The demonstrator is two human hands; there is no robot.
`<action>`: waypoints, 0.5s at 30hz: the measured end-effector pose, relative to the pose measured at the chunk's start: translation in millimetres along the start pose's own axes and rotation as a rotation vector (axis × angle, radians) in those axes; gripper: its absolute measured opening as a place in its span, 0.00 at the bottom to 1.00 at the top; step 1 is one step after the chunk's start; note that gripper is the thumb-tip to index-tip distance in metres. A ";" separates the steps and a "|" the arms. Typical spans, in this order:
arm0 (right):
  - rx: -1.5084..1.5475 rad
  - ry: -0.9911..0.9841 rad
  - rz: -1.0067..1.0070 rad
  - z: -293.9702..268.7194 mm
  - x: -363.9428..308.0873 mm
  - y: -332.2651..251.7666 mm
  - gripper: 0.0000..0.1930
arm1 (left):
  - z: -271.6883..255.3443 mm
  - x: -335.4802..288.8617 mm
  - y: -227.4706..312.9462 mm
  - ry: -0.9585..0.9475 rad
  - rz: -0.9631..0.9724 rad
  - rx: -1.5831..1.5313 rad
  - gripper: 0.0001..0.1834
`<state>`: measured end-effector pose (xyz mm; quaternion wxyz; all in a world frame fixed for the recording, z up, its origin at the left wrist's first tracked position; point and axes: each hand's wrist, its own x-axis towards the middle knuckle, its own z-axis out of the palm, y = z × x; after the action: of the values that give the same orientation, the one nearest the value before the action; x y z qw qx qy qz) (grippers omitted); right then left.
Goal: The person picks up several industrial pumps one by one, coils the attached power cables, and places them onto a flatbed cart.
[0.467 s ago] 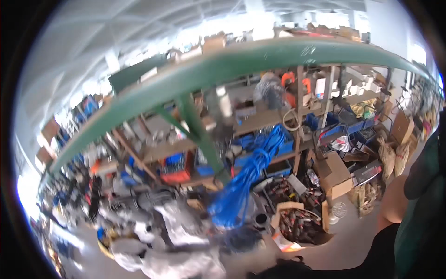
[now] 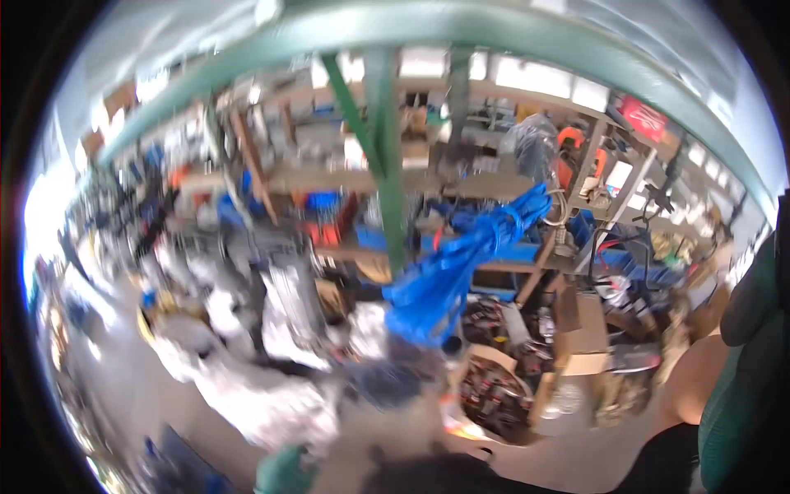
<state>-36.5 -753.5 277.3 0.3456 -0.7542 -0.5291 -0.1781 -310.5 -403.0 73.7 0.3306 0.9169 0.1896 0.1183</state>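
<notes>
My left hand (image 2: 284,471), in a green glove, shows at the lower edge, left of the middle. It is smeared by motion and cut off, so its fingers and anything in them cannot be made out. The nearest things are pale plastic-wrapped bundles (image 2: 263,403) on the floor. At the right edge, very close, is a dark green knit shape that looks like my gloved right hand (image 2: 732,387), beside a bent bare arm (image 2: 695,379). Its fingers are not clear. A bundle of blue straps or cord (image 2: 461,272) hangs ahead, apart from both hands.
A green metal beam (image 2: 494,23) with a post (image 2: 387,165) crosses in front. Behind stand shelves with blue bins and a red bin (image 2: 333,222). On the floor are an open carton (image 2: 580,329), a box of small dark parts (image 2: 494,395) and sacks.
The view has tilted down and turned, so the beam sits higher. My left hand has come into view at the lower edge. The green shape at the right stays in about the same place.
</notes>
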 end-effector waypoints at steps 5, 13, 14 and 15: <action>0.082 -0.011 -0.205 15.6 24.1 -2.3 0.15 | 19.8 -29.5 10.1 -0.082 -0.197 0.241 0.19; 0.422 -0.030 -0.495 88.9 71.4 -25.9 0.15 | 64.4 -117.4 -51.4 -0.016 -0.279 0.309 0.22; 0.365 -0.020 -0.522 84.0 74.4 -39.6 0.15 | 80.2 -85.4 -68.9 -0.006 -0.174 0.319 0.24; 0.417 -0.044 -0.495 94.0 82.1 -41.8 0.16 | 85.7 -106.5 -76.2 -0.074 -0.269 0.394 0.25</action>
<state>-53.2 -622.9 277.7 0.4273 -0.5192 -0.7290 -0.1282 -397.7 -442.4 -50.3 0.1647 0.9339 0.3172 0.0002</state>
